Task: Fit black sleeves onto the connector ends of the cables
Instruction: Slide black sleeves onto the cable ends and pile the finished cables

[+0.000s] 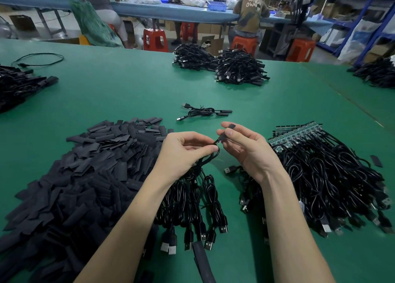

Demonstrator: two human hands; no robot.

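Fingers (pixel 229 132) on flat, seemingly matte sleeve (pixel 222 137)

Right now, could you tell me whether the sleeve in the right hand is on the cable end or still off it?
Partly on: the sleeve, pinched by the right hand, meets the cable end held by the left hand.

A green counter (pixel 128 94) carries a big heap of black sleeves (pixel 85 176) on the left and a mass of cables (pixel 331 176) on the right — some tipped with what look like small green boards (pixel 295 137). A finished pair (pixel 203 112) lies mid-counter; two bundles (pixel 220 65) sit at the far edge — more piles at either side.
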